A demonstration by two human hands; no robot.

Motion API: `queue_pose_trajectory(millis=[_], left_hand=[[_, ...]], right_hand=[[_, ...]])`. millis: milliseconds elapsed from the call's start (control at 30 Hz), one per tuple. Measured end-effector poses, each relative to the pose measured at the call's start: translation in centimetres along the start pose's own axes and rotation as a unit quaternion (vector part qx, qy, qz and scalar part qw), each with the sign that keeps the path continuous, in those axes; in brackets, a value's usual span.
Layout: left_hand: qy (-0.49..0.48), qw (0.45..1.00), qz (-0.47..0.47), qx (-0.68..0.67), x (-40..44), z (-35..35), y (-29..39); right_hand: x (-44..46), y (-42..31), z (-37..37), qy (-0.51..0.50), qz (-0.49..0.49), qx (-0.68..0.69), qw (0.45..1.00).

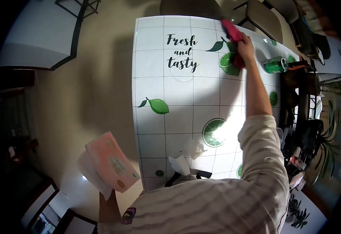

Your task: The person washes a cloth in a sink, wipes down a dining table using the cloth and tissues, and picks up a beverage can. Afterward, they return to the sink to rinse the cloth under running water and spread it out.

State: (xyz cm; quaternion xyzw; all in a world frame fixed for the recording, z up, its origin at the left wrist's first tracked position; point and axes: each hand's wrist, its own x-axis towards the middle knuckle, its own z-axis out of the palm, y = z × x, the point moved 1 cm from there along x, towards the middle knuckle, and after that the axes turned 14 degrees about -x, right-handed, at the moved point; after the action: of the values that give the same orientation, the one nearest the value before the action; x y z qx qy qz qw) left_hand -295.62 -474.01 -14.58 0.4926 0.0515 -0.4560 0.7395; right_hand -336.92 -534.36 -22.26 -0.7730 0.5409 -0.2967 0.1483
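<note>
My right hand (246, 47) reaches to the far right part of the table and is closed on a red cloth (232, 32), which lies against the printed tabletop. Off the table's left side, my left hand (109, 202) holds up a pink pack of tissues (112, 162); its fingers are hidden behind the pack. A white tissue hangs loose at the pack's left side. Near my body, a crumpled white tissue (179, 165) lies close to the table's front edge, with another pale crumpled piece (197, 148) beside it.
The white table (151, 82) carries lime prints and lettering. A green can (275, 65) lies on its side at the right edge. Chairs (258, 19) stand beyond the far edge. Dark clutter and a plant (328, 144) are on the right.
</note>
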Motion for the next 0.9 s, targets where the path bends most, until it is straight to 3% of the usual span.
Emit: queue_pose_trajectory(millis=[33,100,133,233,367,433,500,533,567,633,667,700,767,867,900], left_hand=[[0.007,1.0,0.007,-0.015,0.8,0.3,0.3],[0.011,0.999,0.015,-0.036,2.8,1.1,0.8],[0.008,0.999,0.016,-0.046,4.0,1.8,1.0],[-0.013,0.997,0.01,-0.073,8.2,4.5,0.9],[-0.081,0.991,-0.023,-0.102,14.9,10.2,-0.7],[-0.145,0.982,-0.067,-0.106,18.1,14.3,-2.6],[-0.277,0.951,-0.105,-0.089,18.7,19.4,-4.9],[-0.363,0.922,-0.118,-0.072,18.6,22.4,-6.2],[-0.367,0.919,-0.122,-0.073,20.0,23.5,-7.5],[-0.315,0.926,-0.202,-0.047,21.5,25.8,-10.2],[-0.292,0.935,-0.195,-0.039,21.0,27.1,-11.4],[-0.27,0.944,-0.187,-0.03,19.7,29.6,-12.2],[-0.26,0.944,-0.202,-0.004,19.6,31.6,-13.4],[-0.245,0.948,-0.136,0.154,18.9,33.8,-14.2],[-0.247,0.946,-0.138,0.157,18.7,33.7,-14.3]], right_hand=[[0.4,-0.6,2.3,0.044,0.011,-0.076,0.996],[0.9,-7.6,4.9,-0.006,0.016,-0.071,0.997],[0.3,-12.4,5.4,-0.042,-0.028,-0.093,0.994],[-2.8,-17.0,9.4,-0.079,-0.329,-0.022,0.941],[-12.6,-19.0,6.9,-0.183,-0.451,0.006,0.874],[-17.9,-19.6,3.9,-0.246,-0.458,0.005,0.854],[-23.5,-20.2,1.6,-0.323,-0.396,0.009,0.859],[-25.5,-20.7,0.1,-0.349,-0.42,0.014,0.838],[-27.0,-20.9,-1.2,-0.375,-0.442,0.02,0.815],[-29.5,-20.1,-2.4,-0.385,-0.401,0.11,0.824],[-30.9,-19.0,-1.9,-0.384,-0.34,0.189,0.837],[-30.2,-18.6,-2.9,-0.379,-0.339,0.186,0.841],[-27.5,-17.3,-6.7,-0.286,-0.167,0.354,0.875],[-23.6,-9.2,-9.5,-0.212,0.014,0.314,0.925],[-22.6,-6.2,-9.2,-0.134,0.068,0.295,0.944]])
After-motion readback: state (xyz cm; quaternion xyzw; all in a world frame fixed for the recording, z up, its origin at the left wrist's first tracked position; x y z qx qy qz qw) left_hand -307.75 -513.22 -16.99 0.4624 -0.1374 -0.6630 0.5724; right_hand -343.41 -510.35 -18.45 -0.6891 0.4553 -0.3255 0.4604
